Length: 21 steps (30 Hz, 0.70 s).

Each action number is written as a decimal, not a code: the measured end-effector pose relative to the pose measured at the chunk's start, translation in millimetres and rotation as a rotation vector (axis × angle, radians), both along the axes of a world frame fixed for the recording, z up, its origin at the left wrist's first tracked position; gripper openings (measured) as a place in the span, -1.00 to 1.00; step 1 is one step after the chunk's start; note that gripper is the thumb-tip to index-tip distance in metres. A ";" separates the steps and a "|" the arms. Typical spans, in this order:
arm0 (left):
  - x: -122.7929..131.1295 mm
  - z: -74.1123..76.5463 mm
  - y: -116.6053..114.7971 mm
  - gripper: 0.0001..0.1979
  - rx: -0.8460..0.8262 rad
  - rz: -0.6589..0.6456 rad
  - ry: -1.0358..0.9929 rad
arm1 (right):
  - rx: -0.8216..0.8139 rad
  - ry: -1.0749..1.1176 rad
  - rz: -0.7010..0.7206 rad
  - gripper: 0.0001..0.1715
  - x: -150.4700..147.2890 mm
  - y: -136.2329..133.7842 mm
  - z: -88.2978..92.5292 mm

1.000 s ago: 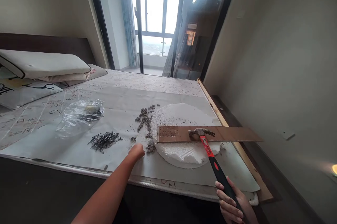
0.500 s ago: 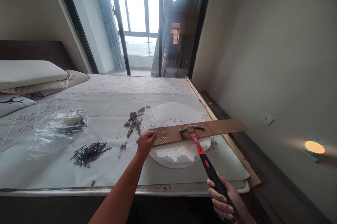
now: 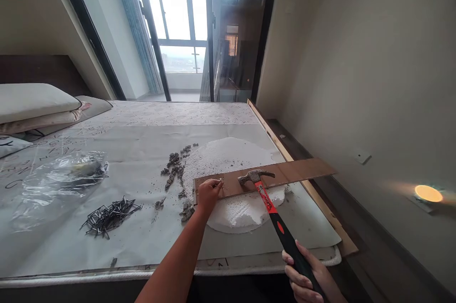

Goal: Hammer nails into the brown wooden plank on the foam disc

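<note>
My left hand (image 3: 208,194) rests on the left part of a brown wooden board (image 3: 295,171), thumb and fingertips pinched on a small nail whose bright tip barely shows. In my right hand (image 3: 302,278) is the black and red handle of a claw hammer (image 3: 269,203). The hammer's head lies over the middle of the board, just right of my left fingertips. Beneath the board is a round white slab (image 3: 235,148) with a rough, crumbly surface. A pile of loose nails (image 3: 111,216) lies left of my left forearm.
Grey crumbled chunks (image 3: 174,163) are scattered left of the slab. A clear plastic bag (image 3: 53,186) lies at the left on the grey sheet (image 3: 142,144) covering the mattress. A wooden rail (image 3: 265,122) edges the right side, near the wall (image 3: 356,80).
My left hand has shifted right along the board, nearer the hammer head. The hammer stays over the board in my right hand. The view has turned slightly.
</note>
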<state>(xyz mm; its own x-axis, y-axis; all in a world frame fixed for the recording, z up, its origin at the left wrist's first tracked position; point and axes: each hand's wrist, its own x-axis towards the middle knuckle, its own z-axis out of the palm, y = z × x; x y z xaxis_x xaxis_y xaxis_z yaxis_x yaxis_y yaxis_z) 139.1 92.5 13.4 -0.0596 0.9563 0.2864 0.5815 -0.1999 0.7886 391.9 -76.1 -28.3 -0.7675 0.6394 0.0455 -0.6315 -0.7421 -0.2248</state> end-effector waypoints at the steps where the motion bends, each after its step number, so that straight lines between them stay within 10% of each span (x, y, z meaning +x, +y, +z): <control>1: 0.3 -0.6 0.2 -0.79 0.001 -0.005 0.001 | -0.013 -0.014 -0.011 -0.52 0.4 -0.7 -1.0; 21: 1.5 -16.6 -0.6 -0.80 0.105 -0.038 0.127 | -0.025 -0.719 -0.055 -0.41 -11.1 -2.1 37.3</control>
